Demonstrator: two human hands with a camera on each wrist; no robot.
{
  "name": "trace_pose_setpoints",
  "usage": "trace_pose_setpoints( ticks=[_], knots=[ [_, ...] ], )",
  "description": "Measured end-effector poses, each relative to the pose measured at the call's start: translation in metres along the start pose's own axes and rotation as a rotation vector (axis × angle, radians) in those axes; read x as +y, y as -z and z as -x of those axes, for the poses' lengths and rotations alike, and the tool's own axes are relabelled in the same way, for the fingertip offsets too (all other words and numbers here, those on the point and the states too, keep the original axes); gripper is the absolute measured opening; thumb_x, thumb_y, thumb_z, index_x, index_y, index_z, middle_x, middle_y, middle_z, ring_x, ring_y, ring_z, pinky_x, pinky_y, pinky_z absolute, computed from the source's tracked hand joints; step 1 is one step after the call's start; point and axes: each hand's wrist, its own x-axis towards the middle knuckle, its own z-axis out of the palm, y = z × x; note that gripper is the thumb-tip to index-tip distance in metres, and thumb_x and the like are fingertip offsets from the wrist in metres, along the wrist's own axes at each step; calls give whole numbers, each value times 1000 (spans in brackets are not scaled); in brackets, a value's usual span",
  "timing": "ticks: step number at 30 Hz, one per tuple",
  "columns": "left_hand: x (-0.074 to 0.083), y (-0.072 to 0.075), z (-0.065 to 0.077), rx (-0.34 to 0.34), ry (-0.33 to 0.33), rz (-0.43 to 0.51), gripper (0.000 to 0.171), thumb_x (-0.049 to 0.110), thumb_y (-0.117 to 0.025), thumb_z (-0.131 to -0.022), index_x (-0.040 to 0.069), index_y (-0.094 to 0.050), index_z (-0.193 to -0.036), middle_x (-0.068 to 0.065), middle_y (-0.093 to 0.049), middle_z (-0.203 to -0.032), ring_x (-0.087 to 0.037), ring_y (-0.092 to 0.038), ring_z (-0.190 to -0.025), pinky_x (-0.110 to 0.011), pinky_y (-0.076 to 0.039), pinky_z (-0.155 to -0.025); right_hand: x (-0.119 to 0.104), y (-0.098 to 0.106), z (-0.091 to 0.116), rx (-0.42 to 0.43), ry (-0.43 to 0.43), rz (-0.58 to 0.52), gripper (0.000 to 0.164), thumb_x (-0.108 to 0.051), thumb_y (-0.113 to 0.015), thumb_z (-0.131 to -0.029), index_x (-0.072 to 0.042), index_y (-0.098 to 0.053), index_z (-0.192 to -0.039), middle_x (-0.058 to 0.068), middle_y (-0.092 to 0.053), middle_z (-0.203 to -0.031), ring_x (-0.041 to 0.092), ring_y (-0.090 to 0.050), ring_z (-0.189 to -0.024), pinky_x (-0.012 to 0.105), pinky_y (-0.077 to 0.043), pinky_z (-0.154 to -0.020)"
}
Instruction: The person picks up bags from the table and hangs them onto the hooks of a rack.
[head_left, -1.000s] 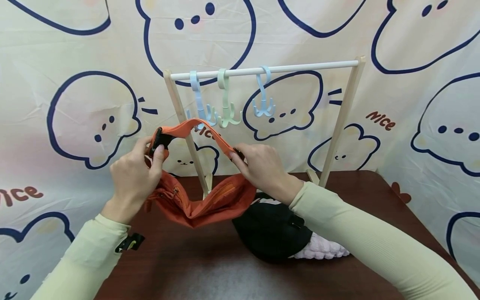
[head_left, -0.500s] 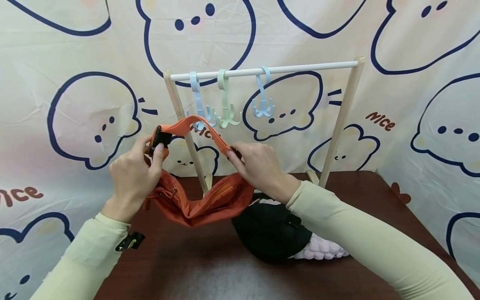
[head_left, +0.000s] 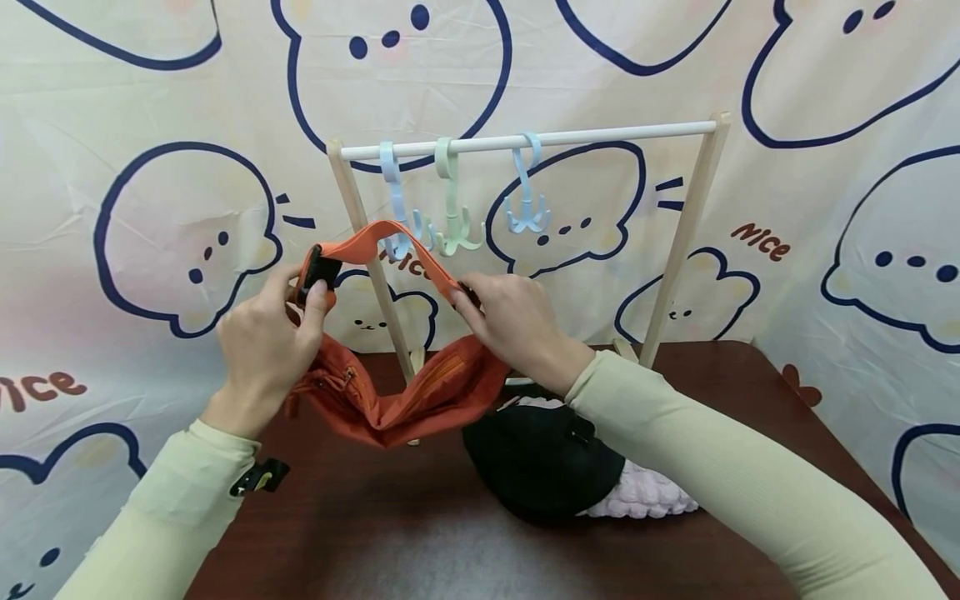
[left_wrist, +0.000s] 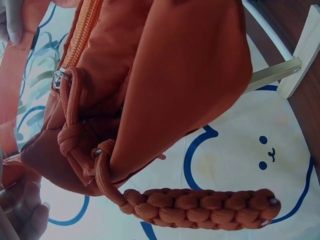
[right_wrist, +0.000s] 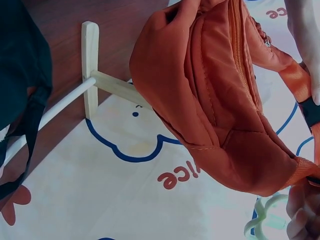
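Observation:
An orange waist bag [head_left: 405, 404] hangs between my two hands, sagging in the middle above the table. My left hand [head_left: 270, 342] pinches its strap at the black buckle [head_left: 321, 273], thumb on the near side. With thumb and fingers my right hand [head_left: 517, 325] grips the other end of the strap [head_left: 375, 237], which arches up between both hands. In the left wrist view a braided cord pull [left_wrist: 200, 207] dangles below the zipper [left_wrist: 82, 35]. The right wrist view has the bag body [right_wrist: 200, 100] with its folded front.
Behind the bag stands a wooden rack with a white rail [head_left: 615, 133]. Two blue hooks [head_left: 528, 200] and a green hook [head_left: 452, 204] hang from it. A black bag [head_left: 547, 458] and a fluffy pale-pink item [head_left: 645, 492] lie on the brown table [head_left: 420, 533].
Both hands have risen slightly with the orange bag. The strap's arch now overlaps more of the left blue hook, and my right hand has shifted a little left.

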Motion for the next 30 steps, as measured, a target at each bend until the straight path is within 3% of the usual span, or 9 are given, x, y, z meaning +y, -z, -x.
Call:
trace_pose_setpoints(
  ticks=[16,30],
  knots=[
    [-1,0,-7,-29,16,-6,32,25,-60,-99,-3,-66,-115,-21,-72,-74,-32,-57,-48,-32,-29,-46,-3,-2,-9,-17,19,10,26,-25,-57,-104,-9,-68,-88,0,-54,-61,14,-49,-53,25,-34,-49],
    [-5,-2,-9,-46,22,-19,32,25,-59,-100,-2,-66,-116,-22,-72,-76,-29,-51,-45,-31,-27,-44,-7,-3,-13,-81,8,12,23,-25,-57,-104,-8,-71,-96,0,-55,-63,15,-51,-55,24,-36,-52]
  ],
)
